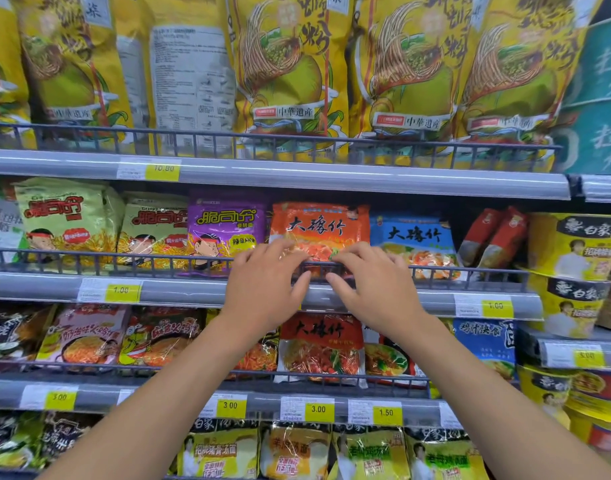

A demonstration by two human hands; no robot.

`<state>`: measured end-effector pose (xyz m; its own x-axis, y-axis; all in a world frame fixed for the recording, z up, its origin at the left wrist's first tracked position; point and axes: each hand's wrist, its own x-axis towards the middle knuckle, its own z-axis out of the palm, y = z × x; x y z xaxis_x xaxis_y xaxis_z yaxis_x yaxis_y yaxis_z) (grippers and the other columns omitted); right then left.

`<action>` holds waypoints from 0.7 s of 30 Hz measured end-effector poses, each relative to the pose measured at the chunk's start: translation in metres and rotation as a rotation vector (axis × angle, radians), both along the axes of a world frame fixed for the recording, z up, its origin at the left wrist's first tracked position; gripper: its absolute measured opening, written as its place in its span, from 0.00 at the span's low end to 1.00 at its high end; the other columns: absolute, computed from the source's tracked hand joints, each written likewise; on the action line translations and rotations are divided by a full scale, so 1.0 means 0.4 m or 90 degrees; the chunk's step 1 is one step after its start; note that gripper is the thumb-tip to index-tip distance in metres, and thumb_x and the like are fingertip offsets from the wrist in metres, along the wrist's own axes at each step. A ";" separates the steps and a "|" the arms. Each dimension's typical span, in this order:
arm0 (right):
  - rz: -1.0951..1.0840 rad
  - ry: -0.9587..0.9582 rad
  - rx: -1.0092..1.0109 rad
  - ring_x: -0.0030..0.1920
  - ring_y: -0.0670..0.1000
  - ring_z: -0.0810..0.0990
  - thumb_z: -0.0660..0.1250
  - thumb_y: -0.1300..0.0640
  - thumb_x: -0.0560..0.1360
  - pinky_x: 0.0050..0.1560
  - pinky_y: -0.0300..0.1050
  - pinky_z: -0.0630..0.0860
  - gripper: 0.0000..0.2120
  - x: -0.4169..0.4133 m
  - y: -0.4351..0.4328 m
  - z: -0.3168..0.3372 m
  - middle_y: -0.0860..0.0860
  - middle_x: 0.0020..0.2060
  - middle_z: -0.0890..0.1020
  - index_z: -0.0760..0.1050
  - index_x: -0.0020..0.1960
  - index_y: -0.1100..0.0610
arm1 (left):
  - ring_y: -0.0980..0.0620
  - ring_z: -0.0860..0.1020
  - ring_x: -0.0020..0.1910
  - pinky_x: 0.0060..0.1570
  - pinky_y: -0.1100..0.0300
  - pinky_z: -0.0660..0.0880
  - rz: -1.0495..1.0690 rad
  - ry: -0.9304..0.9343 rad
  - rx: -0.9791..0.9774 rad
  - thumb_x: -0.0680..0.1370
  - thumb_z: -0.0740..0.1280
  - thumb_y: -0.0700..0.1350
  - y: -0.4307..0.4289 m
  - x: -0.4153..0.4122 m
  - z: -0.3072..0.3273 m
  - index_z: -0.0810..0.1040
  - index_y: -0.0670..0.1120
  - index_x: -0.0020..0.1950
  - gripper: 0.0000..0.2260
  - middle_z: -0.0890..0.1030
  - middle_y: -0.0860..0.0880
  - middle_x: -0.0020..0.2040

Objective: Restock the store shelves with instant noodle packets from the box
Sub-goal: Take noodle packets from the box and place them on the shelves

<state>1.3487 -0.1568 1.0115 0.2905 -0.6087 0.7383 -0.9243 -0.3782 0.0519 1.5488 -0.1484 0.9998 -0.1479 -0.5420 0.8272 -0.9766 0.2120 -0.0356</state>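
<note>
An orange instant noodle packet (319,226) stands upright on the middle shelf behind the wire rail (124,261). My left hand (262,289) and my right hand (373,285) are both at its lower edge, fingers spread over the rail and touching the packet's front, thumbs below the rail. Neither hand closes round the packet. A purple packet (226,226) stands to its left and a blue packet (413,240) to its right. The box is not in view.
Tall yellow noodle bags (283,71) fill the top shelf. Red packets (319,344) and others line the shelf below the hands. Yellow noodle bowls (574,251) are stacked at the right. Price tags (122,290) run along the grey shelf edges.
</note>
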 end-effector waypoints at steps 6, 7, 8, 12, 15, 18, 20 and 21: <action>-0.022 -0.157 -0.009 0.59 0.50 0.77 0.59 0.43 0.80 0.60 0.55 0.70 0.15 -0.087 0.030 0.034 0.43 0.56 0.82 0.76 0.63 0.45 | 0.49 0.73 0.64 0.61 0.48 0.72 -0.024 0.094 0.002 0.79 0.64 0.54 0.012 0.019 -0.001 0.72 0.55 0.69 0.18 0.75 0.54 0.65; -0.086 -0.195 -0.022 0.57 0.52 0.78 0.60 0.45 0.79 0.59 0.55 0.70 0.14 -0.129 0.026 0.045 0.43 0.53 0.83 0.77 0.62 0.45 | 0.49 0.73 0.64 0.60 0.47 0.72 -0.013 0.114 -0.006 0.79 0.64 0.54 0.015 0.023 0.001 0.72 0.55 0.69 0.18 0.76 0.54 0.65; -0.154 -0.231 -0.013 0.56 0.53 0.79 0.61 0.46 0.78 0.58 0.54 0.69 0.14 -0.177 0.021 0.056 0.43 0.51 0.84 0.77 0.62 0.45 | 0.48 0.73 0.64 0.59 0.46 0.71 0.007 0.123 -0.013 0.79 0.64 0.55 0.018 0.024 0.003 0.71 0.57 0.69 0.19 0.77 0.54 0.64; -0.316 -0.325 0.136 0.55 0.58 0.81 0.65 0.41 0.74 0.59 0.54 0.72 0.19 -0.319 -0.005 0.098 0.51 0.53 0.84 0.78 0.61 0.47 | 0.45 0.76 0.58 0.58 0.43 0.70 0.042 0.152 0.018 0.79 0.62 0.58 0.021 0.028 0.011 0.69 0.62 0.69 0.18 0.82 0.53 0.53; -0.337 -0.337 0.202 0.48 0.58 0.79 0.68 0.39 0.72 0.58 0.53 0.74 0.19 -0.345 -0.026 0.122 0.52 0.47 0.83 0.80 0.56 0.50 | 0.46 0.77 0.55 0.56 0.45 0.68 0.050 0.163 0.028 0.78 0.61 0.60 0.012 0.016 0.018 0.68 0.61 0.67 0.17 0.82 0.55 0.49; -0.343 -0.335 0.251 0.46 0.56 0.77 0.72 0.35 0.70 0.59 0.55 0.71 0.22 -0.354 -0.054 0.143 0.50 0.41 0.81 0.78 0.51 0.52 | 0.47 0.77 0.54 0.56 0.46 0.66 0.058 0.157 0.021 0.78 0.62 0.60 0.009 -0.001 0.014 0.72 0.61 0.65 0.15 0.81 0.54 0.49; -0.334 -0.332 0.291 0.47 0.56 0.79 0.73 0.36 0.68 0.59 0.57 0.70 0.23 -0.360 -0.068 0.158 0.50 0.42 0.82 0.79 0.51 0.53 | 0.46 0.76 0.55 0.59 0.45 0.66 0.066 0.144 0.019 0.78 0.62 0.60 0.009 -0.007 0.009 0.75 0.62 0.63 0.14 0.80 0.52 0.54; -0.329 -0.330 0.313 0.47 0.56 0.79 0.73 0.36 0.68 0.59 0.58 0.70 0.22 -0.365 -0.078 0.164 0.50 0.42 0.83 0.78 0.50 0.53 | 0.46 0.76 0.57 0.60 0.45 0.66 0.069 0.139 0.019 0.78 0.63 0.60 0.008 -0.009 0.005 0.75 0.62 0.63 0.15 0.79 0.50 0.57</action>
